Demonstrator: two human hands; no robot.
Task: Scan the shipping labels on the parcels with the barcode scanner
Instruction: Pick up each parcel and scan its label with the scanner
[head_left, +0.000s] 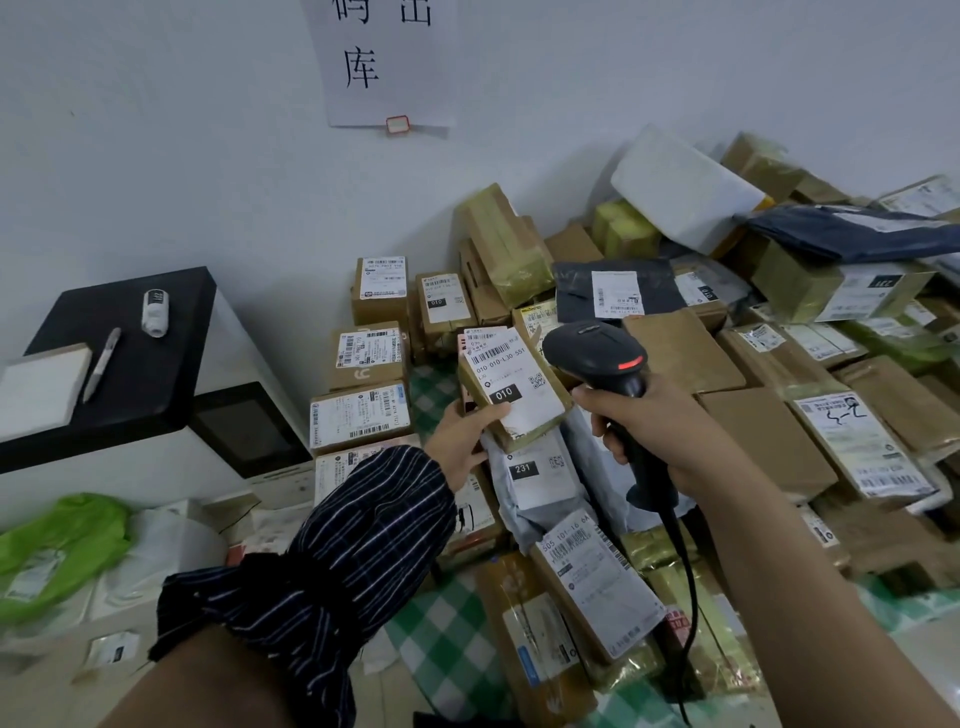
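Note:
My left hand grips a small brown parcel by its lower left corner and holds it above the pile. Its white shipping label, marked 010, faces up toward me. My right hand grips the handle of a black barcode scanner. The scanner's head sits just right of the held parcel, with a red light showing on its top. Its cable hangs down past my right forearm. A grey bag parcel labelled 231 lies directly below the held one.
Several labelled boxes stand in rows by the wall at left of the pile. A big heap of boxes and bags fills the right side on a green checked cloth. A black-topped machine with a pen stands at left.

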